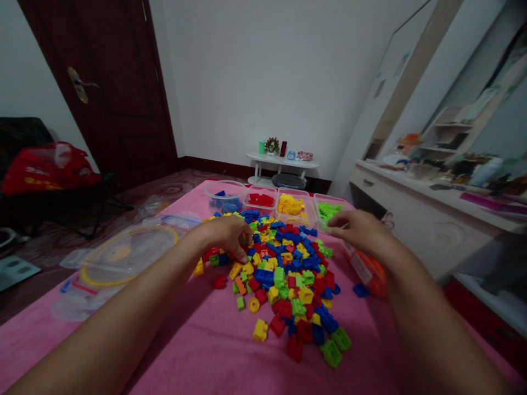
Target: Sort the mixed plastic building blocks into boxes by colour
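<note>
A heap of toy building blocks (263, 276) in red, blue, yellow and green spreads over the pink cloth (185, 334). At the heap's left side, my left hand (226, 235) reaches down among the blocks, its fingers curled and thumb pointing down; a bit of green shows by the fingers, but what they grip is unclear. My right hand (358, 227) is at the near right edge of a clear container of green blocks (329, 209). Its fingers and thumb are drawn together, and anything between them is hidden.
Clear containers of yellow blocks (291, 204), red blocks (262, 199) and blue blocks (226, 203) line the far edge. Clear lids (127, 255) lie at left. An orange package (370, 269) and a blue block (360, 291) lie near my right forearm. A white dresser (436, 203) stands at right.
</note>
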`<state>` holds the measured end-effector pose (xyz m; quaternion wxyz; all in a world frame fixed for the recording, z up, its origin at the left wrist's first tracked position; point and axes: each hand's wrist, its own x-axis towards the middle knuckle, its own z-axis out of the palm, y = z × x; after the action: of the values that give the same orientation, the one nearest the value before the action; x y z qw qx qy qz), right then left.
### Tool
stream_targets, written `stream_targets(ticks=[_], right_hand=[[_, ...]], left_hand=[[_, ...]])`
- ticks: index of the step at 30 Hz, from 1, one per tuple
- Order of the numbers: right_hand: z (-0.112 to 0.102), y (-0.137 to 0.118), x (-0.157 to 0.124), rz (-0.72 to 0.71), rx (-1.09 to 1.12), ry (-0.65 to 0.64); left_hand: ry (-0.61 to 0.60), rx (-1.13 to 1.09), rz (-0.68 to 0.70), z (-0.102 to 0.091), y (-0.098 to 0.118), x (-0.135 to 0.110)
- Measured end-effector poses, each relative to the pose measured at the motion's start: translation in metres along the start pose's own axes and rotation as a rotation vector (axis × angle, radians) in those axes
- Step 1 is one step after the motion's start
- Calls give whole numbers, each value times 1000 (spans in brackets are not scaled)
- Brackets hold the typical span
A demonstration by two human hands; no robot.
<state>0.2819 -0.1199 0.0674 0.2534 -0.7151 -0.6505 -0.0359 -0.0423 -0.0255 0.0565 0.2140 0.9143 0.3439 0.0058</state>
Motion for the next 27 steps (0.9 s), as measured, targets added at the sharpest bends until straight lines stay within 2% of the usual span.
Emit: stream_targets(ticks=[1,3,6,10,13,16,19,22,24,27], right_hand=[[8,-14,-2,-46,-10,-130],[23,-32,-6,-66,-115,-254],[40,-36,-12,-49,-288,-190],[47,-26,-13,-33,-272,-190],[41,-27,-9,-15,-248,-226],[29,-39,-6,-9,-154,-164],[20,-65,-8,-11,162,-12],[21,-93,-14,-57,559,0],[25,-105,-18,-81,707,-39],[27,-108,-19,-52,745,16]], left_hand=[[12,49,-2,1,3,-1],[43,129,-16,3,9,-3],[58,172,-8,5,13,-3],[99,59,34,3,12,0],[222,-265,22,5,18,6],[252,-818,-27,14,32,13],[120,-1379,-57,26,47,19],[-105,-1769,-82,34,54,23],[-183,-1909,-117,38,54,24],[-171,-1979,-162,44,51,27]])
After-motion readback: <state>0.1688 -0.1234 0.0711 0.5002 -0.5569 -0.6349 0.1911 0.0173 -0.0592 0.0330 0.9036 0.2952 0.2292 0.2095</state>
